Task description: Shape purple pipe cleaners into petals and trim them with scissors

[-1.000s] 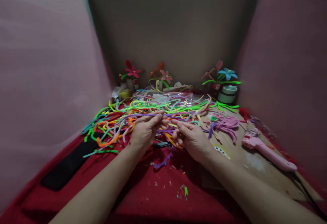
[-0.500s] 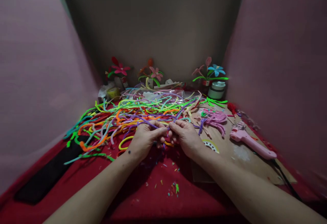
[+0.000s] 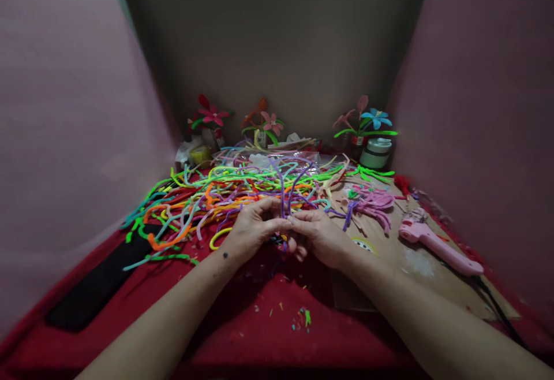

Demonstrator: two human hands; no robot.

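Note:
Purple pipe cleaners [image 3: 283,189] stand up between my two hands, their upper ends spreading apart and a lower end hanging beneath the fingers. My left hand [image 3: 255,228] pinches them from the left, thumb pointing inward. From the other side my right hand [image 3: 318,235] closes its thumb and fingers on the same spot, and the fingertips of both hands meet. Just behind the hands lies a tangled heap of coloured pipe cleaners [image 3: 234,186]. The exact join inside the fingers is hidden.
A pink glue gun [image 3: 437,244] rests on a cardboard sheet [image 3: 389,276], beside a pink pipe-cleaner bundle [image 3: 374,204]. Pipe-cleaner flowers [image 3: 214,115] and a lidded jar [image 3: 375,153] stand at the back. A black strip [image 3: 95,282] lies left; clippings [image 3: 307,317] dot the red cloth [image 3: 242,339].
The purple pipe cleaners, spread out to both sides before, now point upward close together. My hands have drawn in and turned slightly. The whole view has shifted a little.

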